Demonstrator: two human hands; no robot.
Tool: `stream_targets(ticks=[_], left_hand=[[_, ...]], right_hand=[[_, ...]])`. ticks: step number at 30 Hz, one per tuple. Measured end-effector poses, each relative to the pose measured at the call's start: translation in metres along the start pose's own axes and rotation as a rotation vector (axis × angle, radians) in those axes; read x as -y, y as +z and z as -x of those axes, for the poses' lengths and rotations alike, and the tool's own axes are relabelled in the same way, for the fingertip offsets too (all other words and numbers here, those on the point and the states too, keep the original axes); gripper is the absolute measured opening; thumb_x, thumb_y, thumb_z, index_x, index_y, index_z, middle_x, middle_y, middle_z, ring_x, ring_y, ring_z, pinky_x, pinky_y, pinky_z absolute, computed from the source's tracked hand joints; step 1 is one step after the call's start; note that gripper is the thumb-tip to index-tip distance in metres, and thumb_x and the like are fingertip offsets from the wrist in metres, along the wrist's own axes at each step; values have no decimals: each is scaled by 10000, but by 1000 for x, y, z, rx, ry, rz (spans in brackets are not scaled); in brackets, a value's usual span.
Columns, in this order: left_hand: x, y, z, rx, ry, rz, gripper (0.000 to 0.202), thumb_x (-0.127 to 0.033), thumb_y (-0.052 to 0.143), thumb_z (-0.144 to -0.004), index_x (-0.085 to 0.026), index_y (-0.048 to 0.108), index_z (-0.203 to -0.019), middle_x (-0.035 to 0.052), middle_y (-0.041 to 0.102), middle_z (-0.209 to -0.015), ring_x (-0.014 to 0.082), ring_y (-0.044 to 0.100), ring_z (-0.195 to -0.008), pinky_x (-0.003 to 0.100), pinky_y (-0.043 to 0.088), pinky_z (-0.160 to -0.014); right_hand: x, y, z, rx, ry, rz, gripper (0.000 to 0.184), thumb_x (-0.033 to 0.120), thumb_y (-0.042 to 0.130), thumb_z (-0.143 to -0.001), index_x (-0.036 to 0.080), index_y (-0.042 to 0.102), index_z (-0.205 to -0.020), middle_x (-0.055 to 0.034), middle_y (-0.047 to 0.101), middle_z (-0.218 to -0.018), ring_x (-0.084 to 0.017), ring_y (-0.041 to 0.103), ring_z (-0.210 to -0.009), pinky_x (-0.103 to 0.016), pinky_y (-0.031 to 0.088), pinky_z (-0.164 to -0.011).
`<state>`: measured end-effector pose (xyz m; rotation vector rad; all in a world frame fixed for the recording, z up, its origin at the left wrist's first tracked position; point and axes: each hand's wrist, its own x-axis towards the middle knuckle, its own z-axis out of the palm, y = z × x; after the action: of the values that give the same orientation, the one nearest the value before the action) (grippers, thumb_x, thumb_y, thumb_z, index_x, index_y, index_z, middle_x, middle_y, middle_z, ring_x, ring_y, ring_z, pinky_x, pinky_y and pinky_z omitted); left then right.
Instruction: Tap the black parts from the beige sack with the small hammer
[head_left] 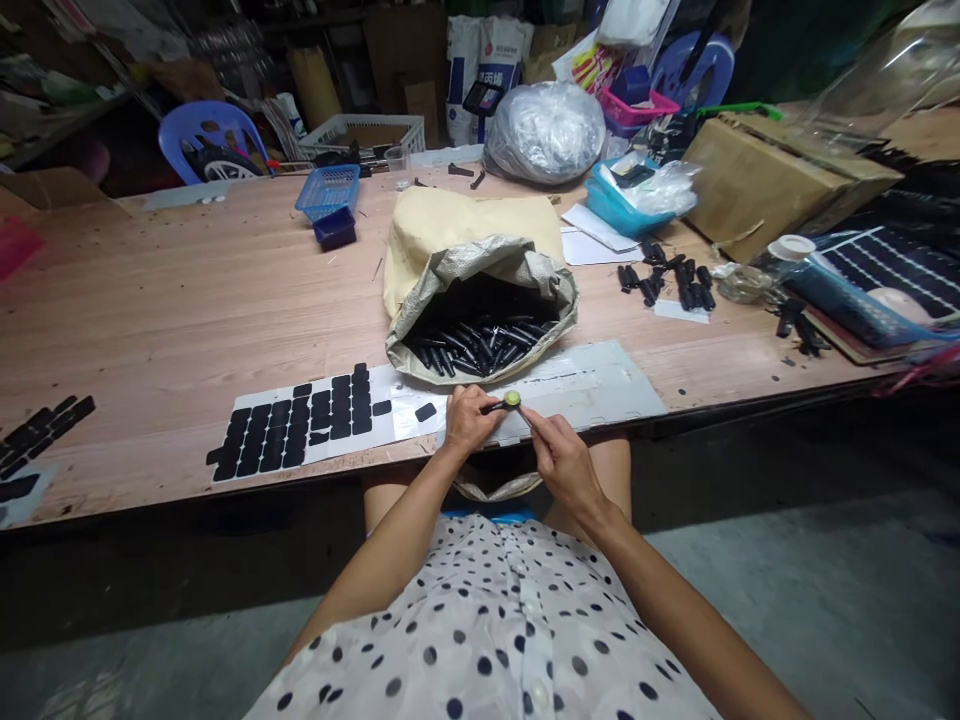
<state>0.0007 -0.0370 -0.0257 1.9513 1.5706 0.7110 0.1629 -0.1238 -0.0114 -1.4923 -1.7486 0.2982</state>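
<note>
My left hand (469, 418) is closed on a slim black piece (491, 407) above the table's front edge. At the end of that piece sits a small round yellow-green part (512, 398). From the right, my right hand (568, 462) points its pinched fingertips at this part; what they hold is too small to make out. Just beyond both hands lies an open-mouthed sack (480, 215), with many slender black pieces (487, 345) inside. Under my hands is a pale flat sheet (600, 385).
Flat black rounded pieces (300, 425) lie in rows on sheets at the left. Short black parts (686, 280) are piled at the right, near a cardboard box (772, 185). A blue basket (330, 190) stands at the back. Below my hands hangs another bag opening (499, 492).
</note>
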Motion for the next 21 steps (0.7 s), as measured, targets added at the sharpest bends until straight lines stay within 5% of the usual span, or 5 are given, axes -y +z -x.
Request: stream_targets(ticks=[8, 12, 15, 21], left_hand=[[0, -2, -1, 14, -9, -1, 140, -279, 811, -758, -301, 820, -895, 13, 671, -851, 215, 550, -918, 383, 457, -897], [-1, -4, 1, 14, 3, -32, 130, -284, 802, -772, -291, 816, -901, 14, 675, -860, 217, 552, -932, 386, 451, -903], [-2, -5, 2, 6, 20, -49, 111, -282, 761, -817, -279, 809, -917, 18, 677, -864, 215, 554, -924, 383, 448, -898], [-1, -7, 4, -19, 24, -72, 155, -258, 672, -890, -267, 781, -1000, 29, 698, -914, 220, 556, -941, 376, 433, -892]], right_hand=[[-2, -2, 1, -33, 29, 7, 410, 264, 383, -1021, 253, 686, -1297, -51, 626, -826, -188, 629, -770, -303, 555, -743], [-12, -10, -8, -176, 24, 46, 400, 276, 395, -1018, 247, 677, -1299, -75, 671, -935, -206, 641, -877, -328, 540, -828], [-34, -25, -29, -255, 117, 187, 403, 264, 409, -998, 246, 681, -1295, -86, 661, -970, -220, 619, -900, -335, 503, -823], [-98, -43, -75, -161, 414, 563, 390, 195, 475, -918, 232, 736, -1205, -94, 568, -857, -207, 455, -750, -315, 310, -645]])
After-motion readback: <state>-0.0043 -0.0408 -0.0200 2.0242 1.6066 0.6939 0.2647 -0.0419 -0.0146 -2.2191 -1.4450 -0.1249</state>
